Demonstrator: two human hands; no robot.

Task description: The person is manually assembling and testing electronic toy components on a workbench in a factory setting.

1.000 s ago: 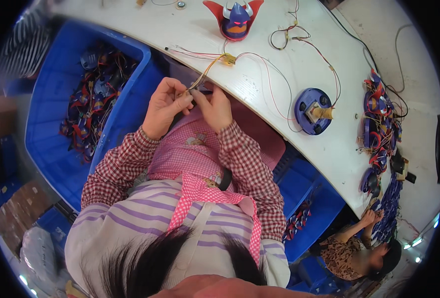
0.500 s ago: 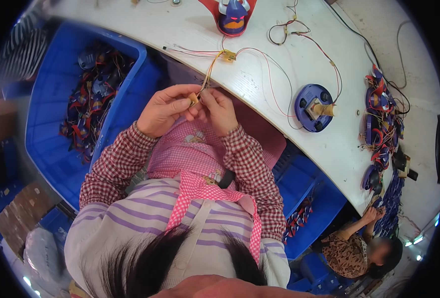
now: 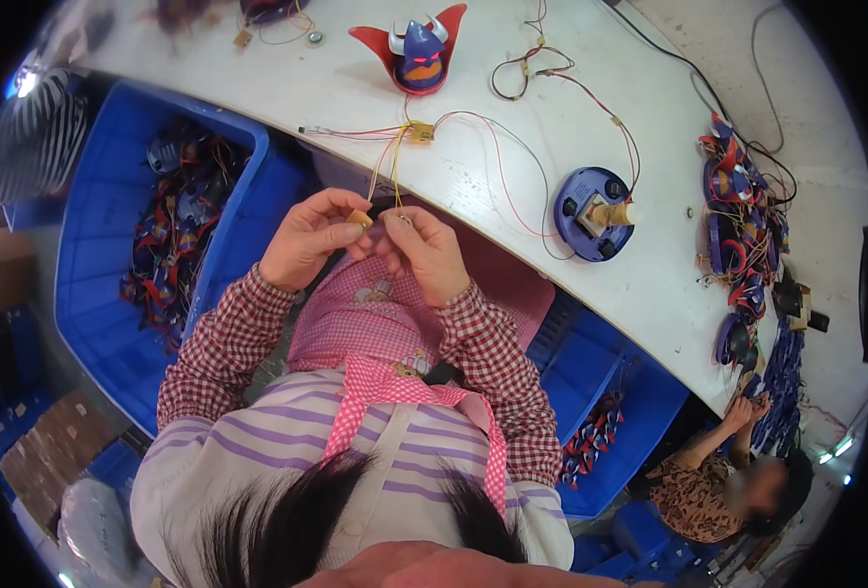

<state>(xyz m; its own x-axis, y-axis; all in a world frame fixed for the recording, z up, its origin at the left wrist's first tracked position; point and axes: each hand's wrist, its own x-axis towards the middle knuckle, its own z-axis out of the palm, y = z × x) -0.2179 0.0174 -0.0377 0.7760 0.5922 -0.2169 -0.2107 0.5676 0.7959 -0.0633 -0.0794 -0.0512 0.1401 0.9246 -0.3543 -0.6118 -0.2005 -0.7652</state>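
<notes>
Left hand (image 3: 309, 238) at centre frame, grip pinched on a small tan part (image 3: 360, 218) between thumb and fingertips. Right hand (image 3: 426, 253) just beside it, grip pressed together on the lower ends of the thin yellow wires (image 3: 392, 169); fingertips of both hands almost touching. Hands held over a pink checked apron (image 3: 375, 314), just below the tabletop edge.

Yellow wires running up from the grips to a small yellow circuit piece (image 3: 419, 131) lying on the white tabletop (image 3: 512, 88), upper centre. Red wires (image 3: 498, 162) looping from that piece rightward to a round blue base (image 3: 593, 200) with a tan peg on top, right of centre. Above, at upper centre, a red and blue horned toy head (image 3: 419, 49) standing on the tabletop, a wire loop to its right.

At right edge, a heap of blue and red parts with wires (image 3: 743, 216). At left, a blue bin (image 3: 130, 255) holding tangled wired parts. At lower right, another person (image 3: 728, 480) seated below the tabletop, hand raised toward the heap.
</notes>
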